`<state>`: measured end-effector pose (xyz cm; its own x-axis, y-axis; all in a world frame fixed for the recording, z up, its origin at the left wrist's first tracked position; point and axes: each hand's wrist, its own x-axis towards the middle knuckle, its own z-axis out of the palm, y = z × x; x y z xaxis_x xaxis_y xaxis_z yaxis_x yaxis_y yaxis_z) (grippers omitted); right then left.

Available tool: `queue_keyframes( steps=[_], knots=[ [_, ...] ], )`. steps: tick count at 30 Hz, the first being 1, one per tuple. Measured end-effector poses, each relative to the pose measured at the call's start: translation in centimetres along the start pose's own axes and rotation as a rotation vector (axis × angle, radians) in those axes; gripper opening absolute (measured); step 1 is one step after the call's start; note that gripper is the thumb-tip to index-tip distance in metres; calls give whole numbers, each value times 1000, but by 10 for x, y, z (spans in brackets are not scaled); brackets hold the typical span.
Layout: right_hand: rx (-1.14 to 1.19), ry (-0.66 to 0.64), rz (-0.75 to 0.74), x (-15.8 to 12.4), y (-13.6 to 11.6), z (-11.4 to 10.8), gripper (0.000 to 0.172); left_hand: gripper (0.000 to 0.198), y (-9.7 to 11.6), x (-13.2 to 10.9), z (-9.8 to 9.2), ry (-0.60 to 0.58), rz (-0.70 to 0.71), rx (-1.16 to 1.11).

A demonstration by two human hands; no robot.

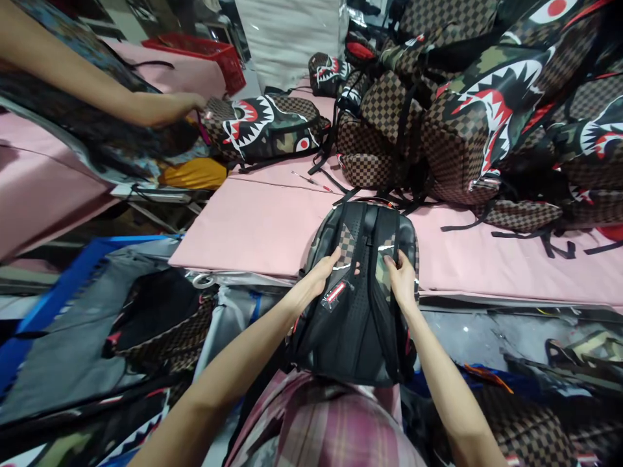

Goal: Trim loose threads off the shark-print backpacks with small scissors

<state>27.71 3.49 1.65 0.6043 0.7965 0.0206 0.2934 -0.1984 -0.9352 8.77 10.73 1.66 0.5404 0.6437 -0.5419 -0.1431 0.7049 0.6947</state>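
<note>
A black backpack point(360, 318) leans over the near edge of the pink table, its back panel and shoulder straps facing up at me. On its left strap, by a brown checkered patch, my left hand point(324, 271) is closed, fingertips partly hidden. My right hand point(403, 280) grips the right strap beside a camouflage patch, thumb on top. A small red-and-white tag point(335, 293) in clear plastic hangs near my left hand. The backpack's front is turned away from view.
The pink table point(263, 220) bears piled checkered backpacks point(452, 149) with shark-mouth prints at right. Another person's hand point(187, 104) touches a shark-print backpack point(272, 123) at far left. A red crate point(228, 61) stands behind. Below the table, a grey-lined bin point(63, 363) holds more bags.
</note>
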Motion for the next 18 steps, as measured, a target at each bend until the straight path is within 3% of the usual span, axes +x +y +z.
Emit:
queue_keyframes(
  steps=[2, 4, 6, 8, 11, 15, 18],
  knots=[
    [-129, 116, -145, -5, -11, -1, 48, 48, 2, 2, 0, 15, -1, 5],
    [-170, 88, -236, -12, -20, 6, 38, 48, 2, 3, 0, 27, 24, 21],
    [-68, -84, -152, -17, -25, 21, 29, 49, 1, 3, 1, 41, 81, 54],
    [92, -245, 26, -18, -24, 38, 25, 50, 0, 3, 3, 78, 163, 111],
    [242, -328, 186, -14, -18, 57, 25, 46, -2, 2, 5, 207, 331, 266],
    [285, -319, 212, -9, -14, 64, 26, 52, 1, -4, 5, 433, 720, 724],
    [307, -314, 226, -10, -15, 64, 25, 42, 7, -12, 4, 460, 890, 1198]
  ],
)
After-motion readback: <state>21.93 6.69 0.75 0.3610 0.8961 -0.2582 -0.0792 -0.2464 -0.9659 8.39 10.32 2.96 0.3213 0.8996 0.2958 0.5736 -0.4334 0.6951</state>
